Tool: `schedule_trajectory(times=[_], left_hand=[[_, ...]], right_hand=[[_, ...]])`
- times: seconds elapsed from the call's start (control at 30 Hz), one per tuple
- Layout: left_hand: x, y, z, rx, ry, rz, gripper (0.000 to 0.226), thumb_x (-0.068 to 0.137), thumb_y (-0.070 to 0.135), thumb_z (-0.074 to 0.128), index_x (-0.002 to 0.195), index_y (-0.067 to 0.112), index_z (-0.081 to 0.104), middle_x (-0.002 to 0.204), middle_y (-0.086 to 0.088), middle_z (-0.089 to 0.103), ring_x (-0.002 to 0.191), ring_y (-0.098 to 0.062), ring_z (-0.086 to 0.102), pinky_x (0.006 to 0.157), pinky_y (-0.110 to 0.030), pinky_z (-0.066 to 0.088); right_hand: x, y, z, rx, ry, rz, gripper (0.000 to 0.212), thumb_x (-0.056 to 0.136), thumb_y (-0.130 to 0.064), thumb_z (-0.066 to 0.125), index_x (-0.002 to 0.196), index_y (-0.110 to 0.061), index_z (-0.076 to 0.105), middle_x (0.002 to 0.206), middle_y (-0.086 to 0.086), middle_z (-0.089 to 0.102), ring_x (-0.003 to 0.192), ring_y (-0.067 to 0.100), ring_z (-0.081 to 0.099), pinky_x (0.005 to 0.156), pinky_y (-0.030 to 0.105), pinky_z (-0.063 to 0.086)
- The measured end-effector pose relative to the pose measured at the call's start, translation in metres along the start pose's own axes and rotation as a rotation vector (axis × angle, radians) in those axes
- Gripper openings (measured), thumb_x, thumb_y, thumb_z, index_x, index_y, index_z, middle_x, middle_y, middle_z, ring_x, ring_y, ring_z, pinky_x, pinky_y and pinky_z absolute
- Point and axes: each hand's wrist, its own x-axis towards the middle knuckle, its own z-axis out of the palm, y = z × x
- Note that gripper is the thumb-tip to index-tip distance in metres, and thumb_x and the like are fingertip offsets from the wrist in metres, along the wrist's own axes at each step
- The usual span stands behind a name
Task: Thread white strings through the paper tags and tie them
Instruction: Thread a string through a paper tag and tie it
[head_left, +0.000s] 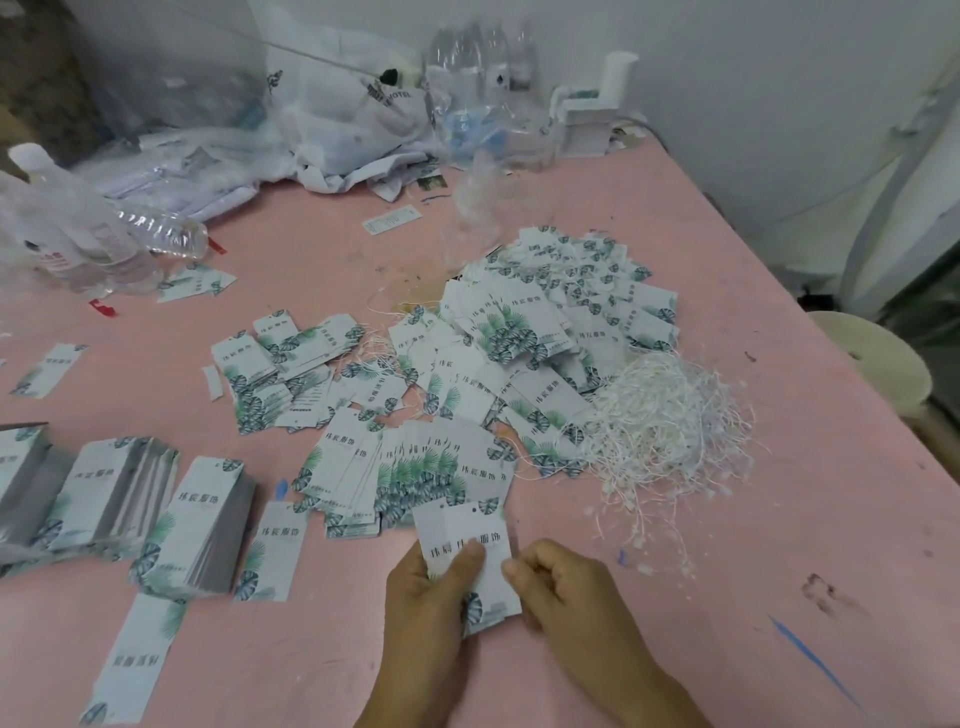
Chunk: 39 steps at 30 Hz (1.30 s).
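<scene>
Over the pink table (727, 571), paper tags (467, 540) pinched by left hand (431, 597) and right hand (566, 587)

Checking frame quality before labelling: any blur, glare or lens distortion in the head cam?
Head view: light is flat and even, with no hard shadows or glare on the pink table; the far clear plastic bottles and white plastic bags are soft and smeared; wide-angle bending shows at the table's right edge; the printed paper tags in both hands are readable.

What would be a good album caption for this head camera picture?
Both hands, left hand and right hand, hold paper tags near a pile of white strings on a pink table.
</scene>
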Motion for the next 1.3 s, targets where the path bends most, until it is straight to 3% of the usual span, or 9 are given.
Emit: schedule_trajectory(times=[0.17,0.37,0.53,0.63,0.7,0.8,0.9,1.1,1.3], left_hand=[[0.004,-0.007,0.003,0.062,0.079,0.003,0.027,0.076,0.026,0.076,0.100,0.015,0.076,0.098,-0.025,0.073,0.089,-0.046,0.070,0.081,-0.065,0.055],[0.006,-0.005,0.002,0.160,0.034,-0.015,0.039,0.077,0.042,0.070,0.107,0.018,0.075,0.103,-0.020,0.074,0.098,-0.043,0.070,0.089,-0.069,0.050],[0.009,0.000,0.003,0.070,0.034,-0.073,0.023,0.093,0.012,0.057,0.105,0.014,0.076,0.108,-0.020,0.073,0.104,-0.036,0.070,0.091,-0.048,0.055],[0.010,0.005,0.004,0.034,0.044,-0.087,0.028,0.096,0.000,0.047,0.105,0.002,0.074,0.105,-0.025,0.072,0.096,-0.039,0.070,0.089,-0.047,0.055],[0.009,0.009,0.006,-0.020,0.060,-0.104,0.026,0.094,-0.003,0.047,0.108,-0.007,0.069,0.100,-0.028,0.071,0.087,-0.038,0.068,0.084,-0.048,0.057],[0.004,0.010,0.012,-0.137,0.029,-0.169,0.029,0.085,-0.002,0.058,0.112,-0.009,0.066,0.087,-0.024,0.067,0.076,-0.029,0.064,0.067,-0.040,0.058],[-0.008,0.008,0.022,-0.268,-0.052,-0.281,0.051,0.064,0.002,0.072,0.113,-0.008,0.066,0.080,-0.017,0.061,0.063,-0.023,0.056,0.055,-0.032,0.050],[-0.013,0.012,0.026,-0.311,-0.147,-0.443,0.034,0.071,0.002,0.071,0.105,-0.002,0.068,0.090,-0.022,0.065,0.077,-0.029,0.064,0.066,-0.034,0.052],[-0.014,0.010,0.028,-0.327,-0.104,-0.387,0.048,0.064,-0.007,0.073,0.110,-0.002,0.062,0.080,-0.016,0.064,0.067,-0.025,0.064,0.062,-0.032,0.055]], right_hand=[[0.013,0.011,-0.051,-0.218,0.330,-0.013,0.006,0.085,-0.037,0.066,0.085,-0.033,0.061,0.075,-0.017,0.063,0.063,0.001,0.057,0.058,0.021,0.049],[0.044,0.003,-0.077,-0.621,0.075,0.105,0.009,0.087,-0.028,0.062,0.088,-0.023,0.054,0.077,-0.006,0.059,0.070,0.013,0.058,0.067,0.032,0.050],[0.048,-0.003,-0.081,-0.675,0.004,0.107,0.014,0.092,-0.018,0.052,0.079,-0.017,0.056,0.065,0.001,0.064,0.063,0.019,0.062,0.069,0.039,0.053],[0.052,-0.005,-0.081,-0.786,0.011,0.083,0.022,0.091,-0.015,0.045,0.071,-0.020,0.052,0.061,-0.002,0.063,0.058,0.015,0.059,0.065,0.036,0.052],[0.051,-0.004,-0.083,-0.709,0.135,0.042,0.026,0.091,-0.015,0.047,0.068,-0.025,0.049,0.058,-0.004,0.059,0.053,0.012,0.054,0.056,0.032,0.047],[0.036,-0.008,-0.075,-0.218,0.351,-0.048,0.018,0.091,-0.026,0.052,0.073,-0.028,0.056,0.059,-0.006,0.056,0.048,0.006,0.044,0.047,0.024,0.040],[0.014,-0.017,-0.040,0.064,0.357,-0.132,0.016,0.092,-0.038,0.052,0.086,-0.027,0.061,0.065,-0.004,0.054,0.053,0.001,0.043,0.048,0.015,0.036],[-0.016,-0.008,0.007,-0.180,0.310,-0.361,0.016,0.091,-0.029,0.054,0.088,-0.020,0.066,0.096,-0.014,0.049,0.092,0.002,0.058,0.078,0.012,0.044],[-0.026,-0.003,0.004,-0.145,0.307,-0.387,0.015,0.089,-0.023,0.055,0.085,-0.015,0.068,0.098,-0.007,0.053,0.091,0.003,0.058,0.079,0.010,0.044]])
